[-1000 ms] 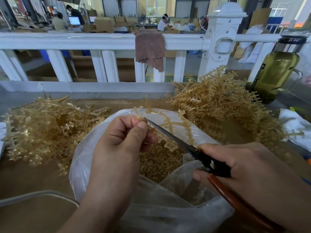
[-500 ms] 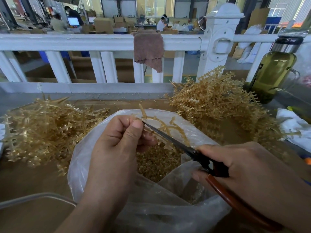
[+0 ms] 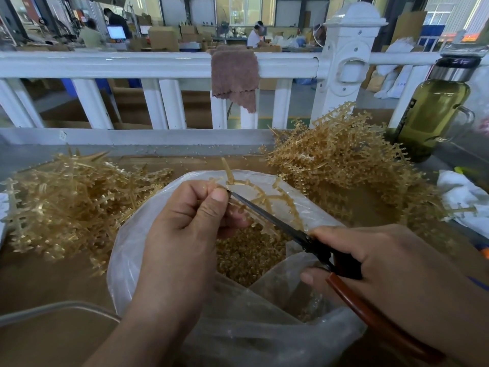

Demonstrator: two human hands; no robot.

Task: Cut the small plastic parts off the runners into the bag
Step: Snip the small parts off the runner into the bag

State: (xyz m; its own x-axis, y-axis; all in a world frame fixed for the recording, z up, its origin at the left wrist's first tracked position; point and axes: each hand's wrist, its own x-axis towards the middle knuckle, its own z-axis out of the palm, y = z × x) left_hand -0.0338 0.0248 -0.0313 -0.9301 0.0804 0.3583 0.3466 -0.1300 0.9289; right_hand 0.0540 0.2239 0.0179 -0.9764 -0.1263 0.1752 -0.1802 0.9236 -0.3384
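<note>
left hand (image 3: pixel 190 229): pinching the runner (image 3: pixel 260 194) by its near end, thumb against fingers, right over the bag (image 3: pixel 124 247) mouth
runner: fans up and to the right from that pinch, above the loose parts (image 3: pixel 246 258) in the bag
right hand (image 3: pixel 391 266): wrapped round the scissors (image 3: pixel 264 215) handles
scissors: blades look pretty much together, tip right at the left thumb, lying across the runner
piles (image 3: pixel 66 197): more runners heaped on both sides of the bag

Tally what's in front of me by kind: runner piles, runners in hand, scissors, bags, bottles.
Runner piles: 2 (left pile, right pile)
Held runner: 1
Scissors: 1
Plastic bag: 1
Bottle: 1
Total: 6
</note>
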